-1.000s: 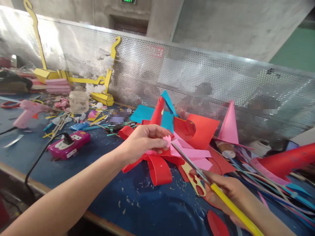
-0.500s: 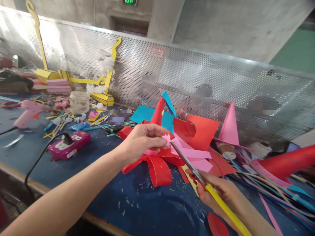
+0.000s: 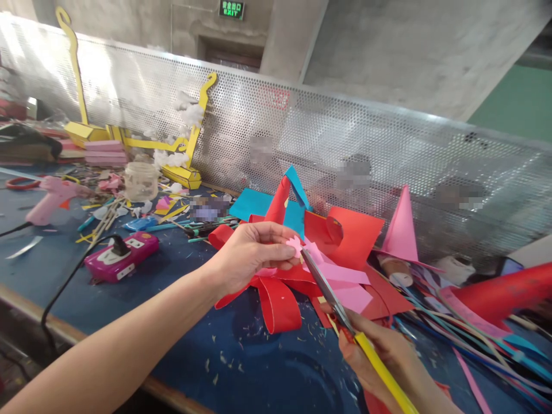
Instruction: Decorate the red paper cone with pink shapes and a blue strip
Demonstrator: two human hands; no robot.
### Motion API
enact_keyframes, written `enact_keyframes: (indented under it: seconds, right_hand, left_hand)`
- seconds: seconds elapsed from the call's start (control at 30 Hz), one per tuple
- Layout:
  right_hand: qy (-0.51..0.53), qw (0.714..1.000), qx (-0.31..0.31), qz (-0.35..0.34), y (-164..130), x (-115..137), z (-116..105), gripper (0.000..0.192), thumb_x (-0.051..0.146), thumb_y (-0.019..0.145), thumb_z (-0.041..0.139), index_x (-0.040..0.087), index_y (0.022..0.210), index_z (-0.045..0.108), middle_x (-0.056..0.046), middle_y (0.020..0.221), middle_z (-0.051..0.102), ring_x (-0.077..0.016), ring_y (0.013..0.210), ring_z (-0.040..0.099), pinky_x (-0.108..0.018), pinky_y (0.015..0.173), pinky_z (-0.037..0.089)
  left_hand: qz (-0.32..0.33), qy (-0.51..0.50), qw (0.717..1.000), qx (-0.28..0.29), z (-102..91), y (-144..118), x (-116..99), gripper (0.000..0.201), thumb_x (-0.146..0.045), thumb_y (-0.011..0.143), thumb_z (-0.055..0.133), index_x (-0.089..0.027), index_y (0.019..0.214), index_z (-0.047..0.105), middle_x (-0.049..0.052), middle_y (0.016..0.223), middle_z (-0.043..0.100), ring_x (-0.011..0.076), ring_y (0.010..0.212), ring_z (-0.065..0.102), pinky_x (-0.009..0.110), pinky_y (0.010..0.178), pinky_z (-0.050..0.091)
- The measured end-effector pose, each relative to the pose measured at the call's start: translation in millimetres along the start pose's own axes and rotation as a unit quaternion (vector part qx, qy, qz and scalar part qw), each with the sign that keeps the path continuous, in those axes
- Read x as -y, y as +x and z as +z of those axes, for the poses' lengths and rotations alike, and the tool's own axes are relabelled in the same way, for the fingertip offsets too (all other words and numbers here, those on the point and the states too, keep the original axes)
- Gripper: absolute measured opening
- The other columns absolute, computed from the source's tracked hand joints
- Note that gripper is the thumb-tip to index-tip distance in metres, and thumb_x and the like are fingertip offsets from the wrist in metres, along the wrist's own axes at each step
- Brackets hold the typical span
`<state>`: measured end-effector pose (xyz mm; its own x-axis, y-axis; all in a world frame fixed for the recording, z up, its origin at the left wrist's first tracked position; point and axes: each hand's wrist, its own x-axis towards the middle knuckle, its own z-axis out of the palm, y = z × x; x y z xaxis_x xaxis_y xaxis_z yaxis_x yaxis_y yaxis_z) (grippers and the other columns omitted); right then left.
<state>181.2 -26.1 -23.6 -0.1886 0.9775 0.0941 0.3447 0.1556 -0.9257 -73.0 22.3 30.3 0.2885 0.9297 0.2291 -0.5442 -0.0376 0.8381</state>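
**Pink paper flower pinched, scissors at its edge**

Your left hand (image 3: 248,256) pinches a small pink paper flower (image 3: 295,246) between thumb and fingertips, held up above the bench (image 3: 259,368). Your right hand (image 3: 379,359) is closed around the handles of the scissors (image 3: 330,293), together with a yellow strip (image 3: 379,368) that runs toward 5 o'clock. The scissor blades point to 11 o'clock, and their tips meet the flower's edge. Just beneath the flower lies a heap of red paper loops (image 3: 276,299) and pink sheets (image 3: 345,282). At 12 o'clock from it stands a red paper cone (image 3: 278,201) against blue paper (image 3: 254,204). A pink cone (image 3: 401,227) stands at 3 o'clock. Well apart at 9 o'clock lie a magenta power strip (image 3: 122,256) and a pink glue gun (image 3: 49,198).
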Motion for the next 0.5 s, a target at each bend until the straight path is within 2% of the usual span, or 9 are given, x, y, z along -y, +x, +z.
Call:
enact_keyframes:
  seconds: [0.07,0.17,0.3,0.43,0.5]
  right_hand:
    - [0.033,0.999,-0.013,-0.002,-0.1,0.6,5.0,0.066,0.069,0.066,0.074,0.017,0.107,0.075,0.005,0.060,0.033,-0.0104,0.055,0.021,-0.024,0.048,0.024]
    - [0.025,0.999,-0.033,0.011,-1.9,2.2,9.6,0.068,0.071,0.065,0.072,0.017,0.107,0.074,0.002,0.063,0.041,-0.0096,0.052,0.026,-0.023,0.045,0.026]
    - [0.009,0.999,-0.011,0.042,-5.7,2.8,9.7,0.069,0.070,0.069,0.069,0.017,0.113,0.071,0.004,0.062,0.038,-0.0079,0.048,0.021,-0.021,0.038,0.017]
    - [0.021,0.998,0.005,0.064,-7.7,-0.8,11.5,0.066,0.065,0.072,0.071,0.016,0.117,0.070,0.003,0.064,0.040,-0.0065,0.046,0.021,-0.020,0.036,0.018]
    - [0.020,0.999,0.005,0.051,-8.2,-3.4,13.7,0.067,0.066,0.073,0.068,0.016,0.117,0.070,0.003,0.063,0.039,-0.0069,0.047,0.023,-0.019,0.037,0.020]
  left_hand:
    - [0.007,-0.004,1.000,-0.005,0.5,-0.4,0.6,0.014,-0.009,0.070,0.078,-0.012,0.083,0.072,0.002,0.071,0.074,0.0099,0.065,0.070,0.019,0.064,0.056]
    - [0.008,-0.005,1.000,-0.010,1.5,-0.8,1.0,0.014,-0.008,0.070,0.078,-0.012,0.082,0.073,0.002,0.071,0.074,0.0100,0.064,0.070,0.018,0.063,0.057]
    - [0.002,-0.009,1.000,-0.008,2.1,-0.3,1.8,0.014,-0.009,0.070,0.079,-0.013,0.082,0.072,0.002,0.072,0.075,0.0101,0.064,0.071,0.019,0.064,0.058]
    - [-0.005,-0.020,1.000,-0.021,3.2,0.5,2.7,0.016,-0.009,0.068,0.080,-0.013,0.081,0.072,0.002,0.071,0.075,0.0112,0.063,0.071,0.021,0.065,0.059]
    - [-0.008,-0.024,0.999,-0.024,3.8,0.5,3.1,0.016,-0.009,0.068,0.080,-0.012,0.081,0.072,0.002,0.070,0.074,0.0113,0.063,0.071,0.021,0.065,0.059]
